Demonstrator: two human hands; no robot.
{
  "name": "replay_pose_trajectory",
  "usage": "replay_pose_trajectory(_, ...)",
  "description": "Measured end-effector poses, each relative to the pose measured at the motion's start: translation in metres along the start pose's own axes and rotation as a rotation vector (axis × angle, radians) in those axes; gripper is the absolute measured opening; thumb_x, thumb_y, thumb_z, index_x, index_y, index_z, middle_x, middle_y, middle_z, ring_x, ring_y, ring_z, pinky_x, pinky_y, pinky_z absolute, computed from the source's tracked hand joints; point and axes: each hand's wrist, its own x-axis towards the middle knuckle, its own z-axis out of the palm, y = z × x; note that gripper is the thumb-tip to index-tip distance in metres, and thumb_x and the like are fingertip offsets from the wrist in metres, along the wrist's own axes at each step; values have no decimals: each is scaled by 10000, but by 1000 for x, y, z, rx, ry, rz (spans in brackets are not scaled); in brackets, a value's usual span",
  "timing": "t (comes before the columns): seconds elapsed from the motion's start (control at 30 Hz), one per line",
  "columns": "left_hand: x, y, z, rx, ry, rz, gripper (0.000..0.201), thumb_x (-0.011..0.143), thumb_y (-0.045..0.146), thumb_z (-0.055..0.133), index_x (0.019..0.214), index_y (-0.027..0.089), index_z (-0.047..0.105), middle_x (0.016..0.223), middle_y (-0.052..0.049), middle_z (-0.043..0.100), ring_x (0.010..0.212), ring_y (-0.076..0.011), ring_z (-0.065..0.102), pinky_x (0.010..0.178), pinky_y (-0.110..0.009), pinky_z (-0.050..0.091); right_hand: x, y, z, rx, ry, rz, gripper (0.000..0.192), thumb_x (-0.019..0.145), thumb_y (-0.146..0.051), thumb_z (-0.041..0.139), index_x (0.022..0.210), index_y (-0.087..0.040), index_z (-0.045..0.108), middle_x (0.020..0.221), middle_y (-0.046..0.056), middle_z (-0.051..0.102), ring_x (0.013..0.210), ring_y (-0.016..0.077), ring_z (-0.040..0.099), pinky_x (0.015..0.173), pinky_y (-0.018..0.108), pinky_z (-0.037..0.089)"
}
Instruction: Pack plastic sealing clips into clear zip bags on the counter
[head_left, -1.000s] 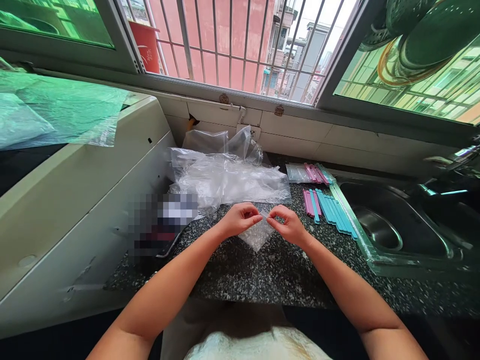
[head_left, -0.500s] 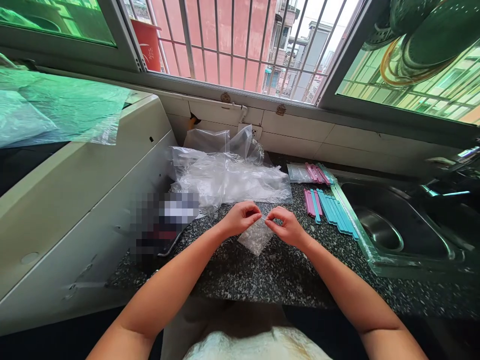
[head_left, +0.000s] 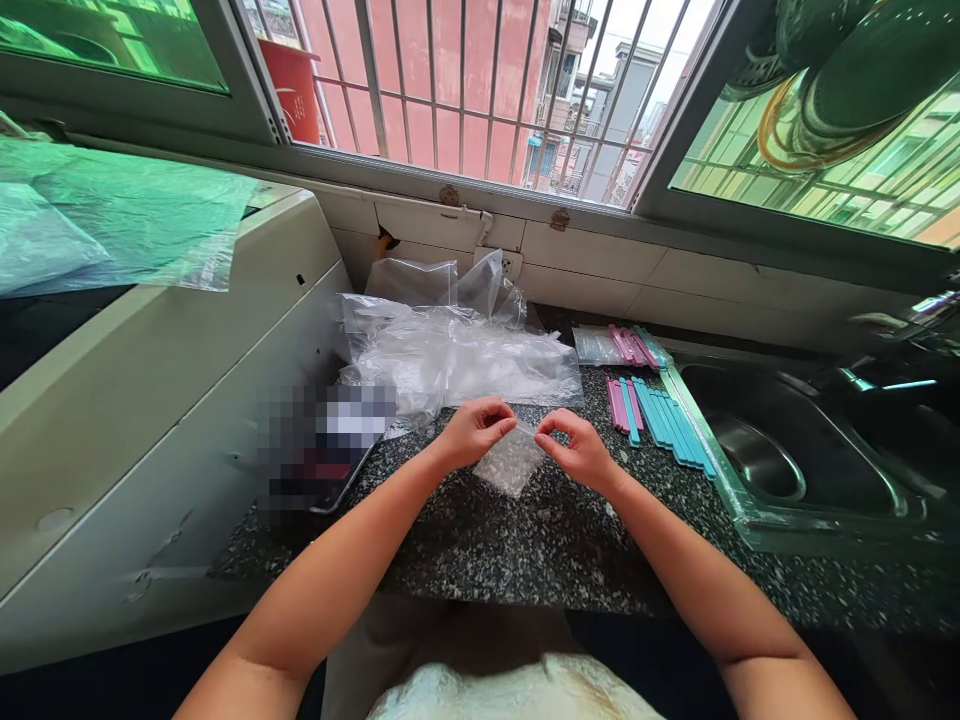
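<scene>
Bag (head_left: 512,462) hangs between left hand (head_left: 475,431) and right hand (head_left: 578,451), both pinching its top.

A small bag (head_left: 513,462) sits between both hands over the bench (head_left: 525,545). Behind it lies a plastic heap (head_left: 457,355); clip sticks (head_left: 656,412) lie right, beside the sink (head_left: 795,450).

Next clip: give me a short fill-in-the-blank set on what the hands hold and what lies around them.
1. Both the left hand and the right hand pinch the top edge of a small clear ____.
2. The pink and blue sticks lie between the hands and the steel ____.
3. The heap of clear plastic lies on the speckled ____.

Missing words: bag; sink; countertop
</scene>
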Motion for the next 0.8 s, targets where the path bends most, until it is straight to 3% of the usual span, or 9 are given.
replay_pose_trajectory(0.57, -1, -3, 3, -45, -55, -68, 142, 749, 256, 540, 711, 128, 586, 627, 15, 494, 590, -82, 408, 551, -214, 352, 0, 1, -1, -115, -50, -54, 129, 793, -193, 513, 664, -200, 520, 664, 24, 581, 684, 163, 491, 658, 302, 380)
replay_pose_trajectory(0.8, -1, -3, 6, -32, -97, -35, 130, 740, 222, 555, 657, 126, 581, 630, 11, 494, 594, -82, 436, 558, -213, 369, -2, 0, 1, -156, -53, -95, 126, 797, -193, 520, 670, -198, 523, 668, 26, 587, 685, 160, 495, 654, 296, 383)
